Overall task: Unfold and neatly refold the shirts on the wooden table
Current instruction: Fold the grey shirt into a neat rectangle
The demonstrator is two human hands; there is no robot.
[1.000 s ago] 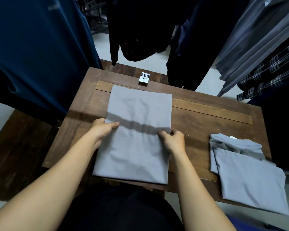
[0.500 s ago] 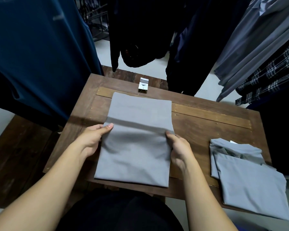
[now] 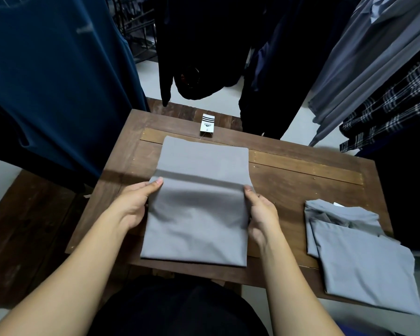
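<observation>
Wooden worktop [image 3: 289,190] w/ hanging clothes [image 3: 58,81] around. Grey shirt [image 3: 197,221] lies btwn the hands; left hand [image 3: 134,207] and right hand [image 3: 262,214] each pinch a side edge at its raised crease. Risk: uneven lift could skew the fold.

- One head-worn camera, above the near edge of the wooden table [image 3: 289,190], facing forward and steeply down.
- Close view; the far edge sits mid-frame.
</observation>
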